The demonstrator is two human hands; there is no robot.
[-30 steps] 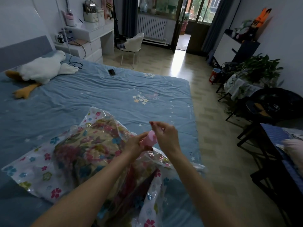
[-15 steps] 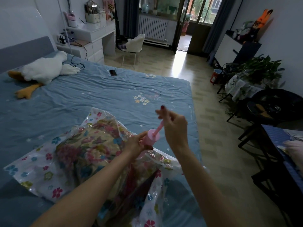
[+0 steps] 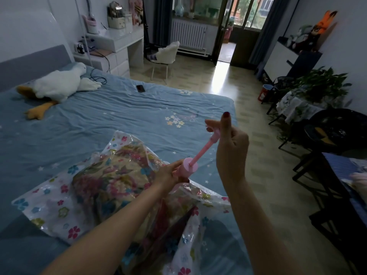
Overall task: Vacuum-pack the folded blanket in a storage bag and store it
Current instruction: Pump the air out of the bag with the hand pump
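L hand (image 3: 168, 174): fingers curled round the pink pump cylinder (image 3: 187, 169), gripping it at the base where it meets the storage bag (image 3: 59, 207). Cylinder sits tilted, top cap facing up and to the right.

R hand (image 3: 231, 143): raised above and right of the cylinder, fingers curled, pinching the T-handle (image 3: 215, 130) at the top of the pump rod (image 3: 202, 151) between thumb and forefinger. Rod is extended out of the cylinder, slanting up-right. Nails dark red.

Writing/brands: none legible on pump or bag.

Storage bag: clear plastic w/ white borders printed in small multicolour flowers; lies on the blue bed sheet (image 3: 119, 116), near corner of the bed, under both forearms. Plastic is wrinkled and loose in places, reflecting light. Inside: folded blanket (image 3: 111, 181), floral print in yellow, pink, blue, filling the bag's mid section.

Also on bed: white plush goose (image 3: 59, 84) w/ orange feet near the headboard, dark phone (image 3: 140, 88) at the far edge.
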